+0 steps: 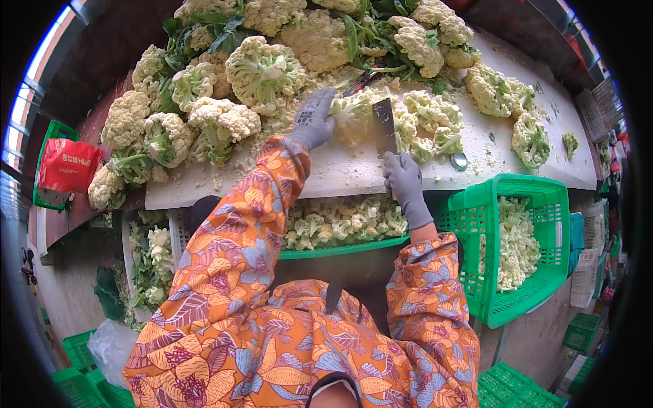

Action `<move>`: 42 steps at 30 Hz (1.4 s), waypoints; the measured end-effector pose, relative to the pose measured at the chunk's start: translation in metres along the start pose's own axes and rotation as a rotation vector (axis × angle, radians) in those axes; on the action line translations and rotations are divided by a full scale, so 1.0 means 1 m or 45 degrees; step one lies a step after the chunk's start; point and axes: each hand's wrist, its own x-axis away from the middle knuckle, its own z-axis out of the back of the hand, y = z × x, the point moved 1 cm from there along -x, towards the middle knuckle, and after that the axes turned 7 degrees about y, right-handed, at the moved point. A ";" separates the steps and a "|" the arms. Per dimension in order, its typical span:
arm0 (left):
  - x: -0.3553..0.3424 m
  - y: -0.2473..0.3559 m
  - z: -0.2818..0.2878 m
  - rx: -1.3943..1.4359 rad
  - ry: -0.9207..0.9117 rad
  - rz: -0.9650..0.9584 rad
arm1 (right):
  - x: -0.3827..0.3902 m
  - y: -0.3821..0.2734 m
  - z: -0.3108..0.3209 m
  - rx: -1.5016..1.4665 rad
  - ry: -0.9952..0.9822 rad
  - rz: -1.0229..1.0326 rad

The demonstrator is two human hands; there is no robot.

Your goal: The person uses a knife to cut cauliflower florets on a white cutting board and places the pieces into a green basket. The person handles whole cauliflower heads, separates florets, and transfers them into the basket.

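Note:
My left hand (311,121), in a grey glove, has its fingers extended beside a pale cauliflower piece (350,115); contact is unclear. My right hand (403,183), also gloved, grips the handle of a broad cleaver (383,121), whose dark blade stands among cut florets (428,115) on the white work surface (320,173). A large pile of cauliflower heads (262,75) with green leaves covers the back and left of the surface. A small round metal object (458,162) lies right of the blade.
A green crate (469,299) holding florets stands at the right, and another green bin (340,245) of florets sits below the table edge. A white crate (178,228) with trimmings is at lower left. A red bag (67,165) rests in a green basket at far left.

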 end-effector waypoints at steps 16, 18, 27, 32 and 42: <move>0.081 0.011 0.009 0.482 0.157 0.887 | -0.014 0.004 -0.006 0.940 0.100 0.328; 0.090 0.014 0.001 0.677 0.432 0.896 | -0.005 0.002 -0.008 0.838 0.194 0.457; 0.109 0.013 0.000 0.373 0.264 0.628 | 0.024 0.007 -0.007 0.757 -0.060 0.435; 0.116 0.028 0.019 0.422 -0.126 0.616 | 0.036 -0.004 -0.019 0.806 -0.072 0.560; 0.141 0.031 0.009 0.118 0.307 0.444 | 0.078 0.003 -0.018 0.862 -0.143 0.573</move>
